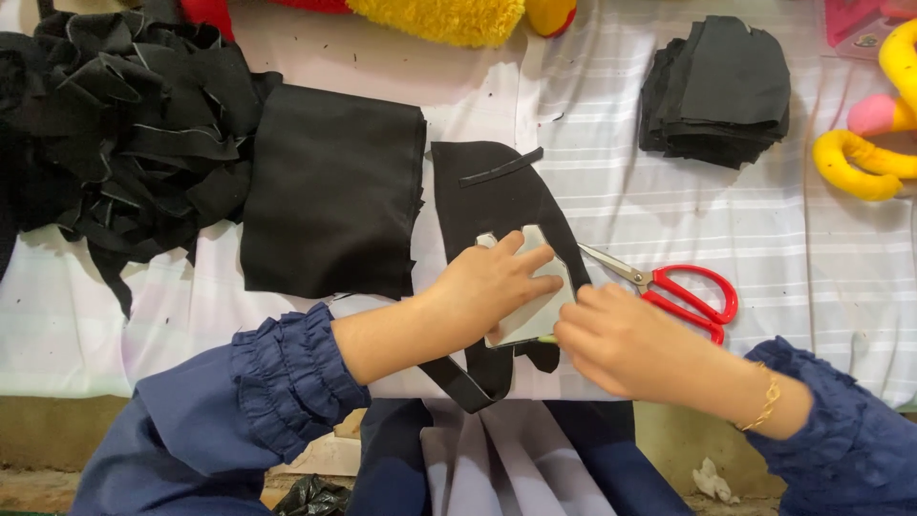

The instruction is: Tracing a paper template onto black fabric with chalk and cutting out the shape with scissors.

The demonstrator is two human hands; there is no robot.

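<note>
— What sits closest to the near edge of the desk (287,57)?

— Both hands. The left hand (487,287) lies flat, palm down, fingers spread, pressing a pale grey card template (540,311) onto a cut piece of black fabric (492,196). Its grip is released: it pins the card and clasps nothing. The right hand (626,339) meets the template's right edge, fingers curled tight at that edge. Whether that grip clasps something slim I cannot tell; the fingers hide it.

— And the template itself?

— Near the middle of the near edge, on the lower part of the black piece. A narrow black strip from that piece hangs over the edge.

— What is just beside the right hand?

— Red-handled scissors (683,291), lying on the striped white cloth covering the desk, blades pointing toward the template.

— Further back?

— A folded rectangle of black fabric (330,191) left of the cut piece, and a loose heap of black fabric offcuts (115,124) at the far left corner. A neat stack of cut black pieces (716,91) lies toward the far right. Yellow and pink soft toy parts (874,143) lie at the right edge, and a fuzzy yellow plush piece (439,19) at the far edge.
</note>
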